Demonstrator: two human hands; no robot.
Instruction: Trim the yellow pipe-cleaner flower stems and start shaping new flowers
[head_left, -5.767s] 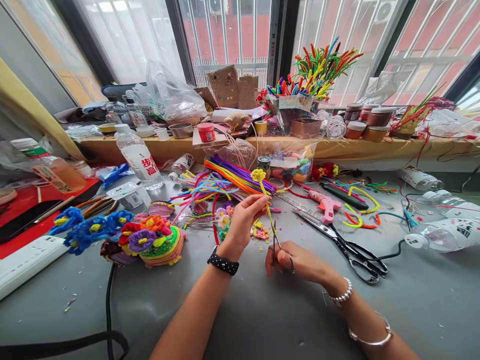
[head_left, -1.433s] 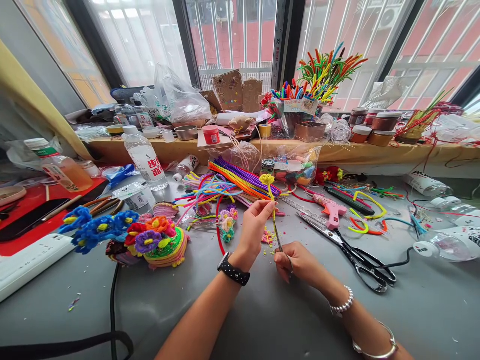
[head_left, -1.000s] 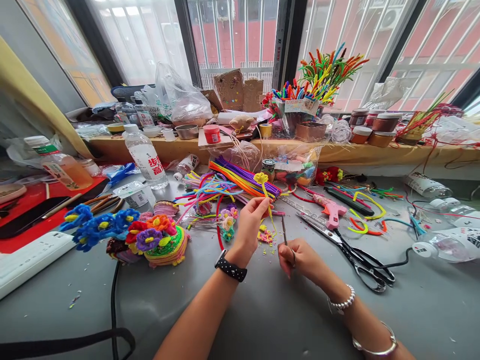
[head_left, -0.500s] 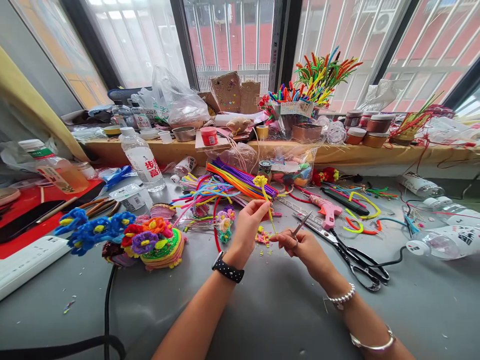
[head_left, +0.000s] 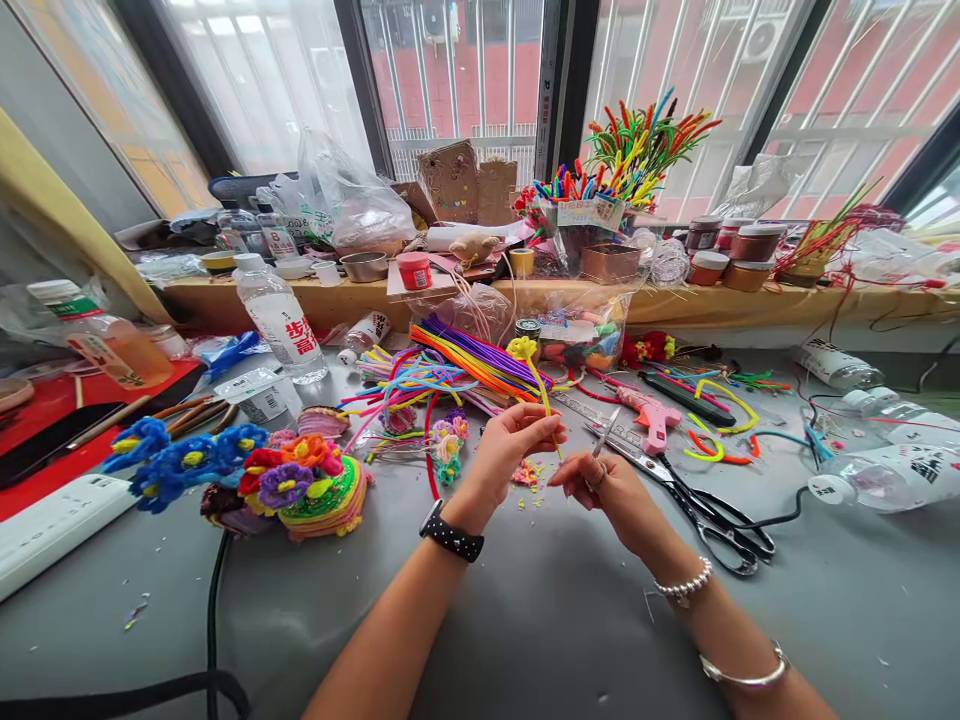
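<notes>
L hand (head_left: pixel 519 448) pinching yellow flower (head_left: pixel 523 348) by its stem, above the surface (head_left: pixel 495 640), bloom toward rear edge. R hand (head_left: pixel 613 500) gripping sm. scissors (head_left: pixel 606 432), fingertips nr. stem's lower end; contact unconfirmed. Pipe-cleaner bundle (head_left: pixel 480 362) nr. rear edge; lg. scissors (head_left: pixel 679 487) to R hand's right.

Bright daylight from the windows (head_left: pixel 459 85)

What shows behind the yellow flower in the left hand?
Behind the yellow flower is a small jar: its dark top shows above the petals; most of its body is covered, so what it holds cannot be seen.
</notes>
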